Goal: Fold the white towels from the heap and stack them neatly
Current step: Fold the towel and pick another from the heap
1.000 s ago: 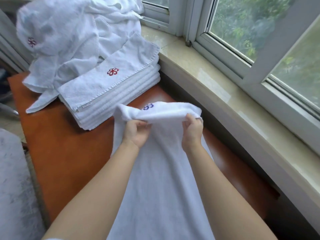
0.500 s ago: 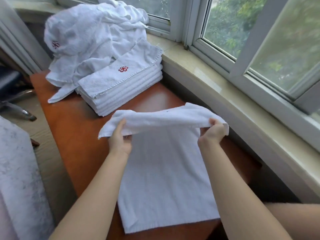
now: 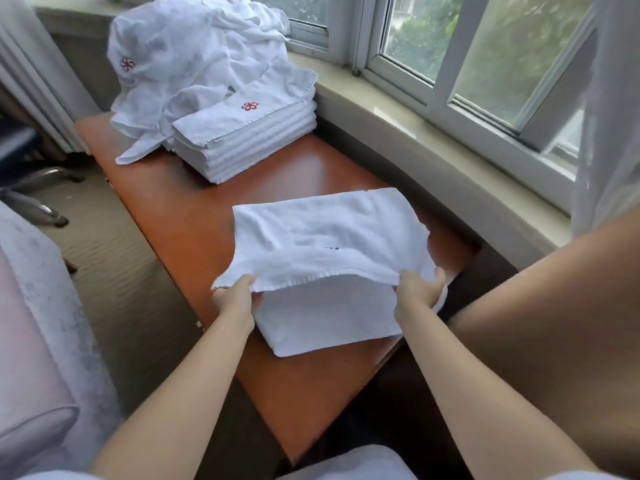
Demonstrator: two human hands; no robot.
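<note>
A white towel [image 3: 322,237] lies on the orange-brown table [image 3: 194,216], its upper layer folded back toward me over the lower layer. My left hand [image 3: 235,299] pinches the left corner of that hemmed edge. My right hand [image 3: 417,289] grips the right corner. At the far end of the table stands a stack of folded white towels [image 3: 249,147] with a red flower logo on top. A loose heap of white towels [image 3: 194,60] rises behind and left of the stack, leaning onto it.
A stone windowsill [image 3: 433,133] and windows run along the table's right side. A pale upholstered seat [image 3: 31,358] sits at the left, with chair legs [image 3: 34,199] on the carpet beyond. My bare knee [image 3: 554,323] is at the right.
Both hands have drawn the towel's far edge toward me, folding it over the lower half. The towel's hanging part now lies on the table; the view has pulled back.
</note>
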